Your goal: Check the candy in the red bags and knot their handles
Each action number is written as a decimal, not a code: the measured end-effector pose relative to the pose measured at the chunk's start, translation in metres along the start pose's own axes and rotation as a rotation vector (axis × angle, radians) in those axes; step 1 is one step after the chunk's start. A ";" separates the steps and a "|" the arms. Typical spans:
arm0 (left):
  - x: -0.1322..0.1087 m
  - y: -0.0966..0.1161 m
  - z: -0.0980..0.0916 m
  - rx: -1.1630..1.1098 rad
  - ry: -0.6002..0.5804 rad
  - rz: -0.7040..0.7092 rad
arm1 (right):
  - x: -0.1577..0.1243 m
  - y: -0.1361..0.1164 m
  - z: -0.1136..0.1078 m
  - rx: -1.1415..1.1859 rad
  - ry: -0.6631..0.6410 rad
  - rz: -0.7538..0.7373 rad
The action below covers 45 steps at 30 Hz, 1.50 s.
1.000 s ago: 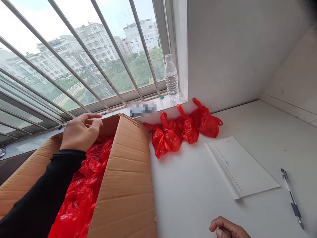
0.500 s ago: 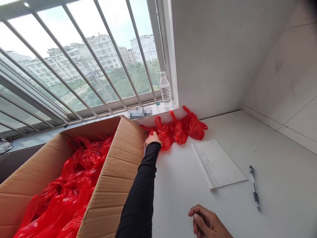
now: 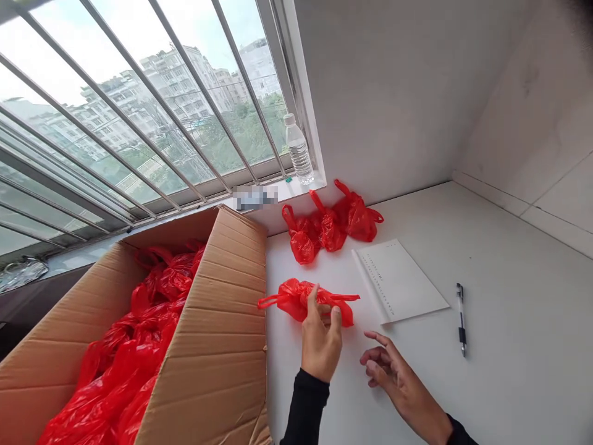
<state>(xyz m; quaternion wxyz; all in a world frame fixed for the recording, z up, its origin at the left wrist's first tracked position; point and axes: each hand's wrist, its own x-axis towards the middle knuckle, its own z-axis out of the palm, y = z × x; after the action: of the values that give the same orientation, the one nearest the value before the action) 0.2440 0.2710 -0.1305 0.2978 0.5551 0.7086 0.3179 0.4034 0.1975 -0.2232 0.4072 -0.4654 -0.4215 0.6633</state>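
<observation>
A knotted red plastic bag (image 3: pixel 291 303) lies on the white tabletop, its handles stretching out to both sides. My left hand (image 3: pixel 322 343) is right over it, with thumb and index finger apart in front of the bag; some fingertips are hidden, and whether they touch the plastic is hard to see. To the right, my right hand (image 3: pixel 393 377) hovers with loosely curled, parted fingers and nothing in it. Behind, against the wall, stand more tied red bags (image 3: pixel 331 228). On my left is an open cardboard box (image 3: pixel 208 321) filled with red bags (image 3: pixel 125 352).
A sheet of paper (image 3: pixel 410 284) with written lines lies right of the bags, and a pen (image 3: pixel 460 321) is beside it. On the windowsill stands a clear water bottle (image 3: pixel 299 151). Window bars (image 3: pixel 194 80) rise behind the box, and a wall closes off the table's back.
My left hand has drawn back from the row by the wall, bringing one red bag nearer along the table. The right hand has moved up and its fingers have spread. The view has shifted slightly.
</observation>
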 end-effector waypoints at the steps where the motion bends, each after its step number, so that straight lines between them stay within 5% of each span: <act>1: -0.021 0.001 0.002 -0.043 -0.057 0.024 | -0.002 -0.006 -0.006 0.000 0.064 -0.006; 5: -0.083 -0.014 -0.006 -0.083 0.038 -0.021 | -0.005 -0.027 -0.031 -0.030 0.096 0.016; 9: -0.109 -0.053 -0.015 0.277 0.302 0.173 | -0.005 -0.039 -0.043 -0.110 0.038 0.084; 17: -0.116 -0.096 -0.030 0.390 0.146 0.038 | -0.009 -0.051 -0.043 -0.208 0.018 -0.025; 31: -0.105 -0.084 -0.023 0.050 0.046 -0.194 | -0.016 -0.051 -0.055 -0.122 0.085 -0.026; 45: -0.102 -0.048 -0.028 -0.717 0.148 -0.434 | -0.019 -0.069 -0.049 0.563 0.028 0.027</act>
<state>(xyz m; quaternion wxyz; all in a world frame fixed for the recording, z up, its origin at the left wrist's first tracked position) 0.2145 0.1594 -0.1435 0.4803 0.2302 0.6730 0.5132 0.4655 0.2099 -0.1635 0.5173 -0.3486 -0.2089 0.7531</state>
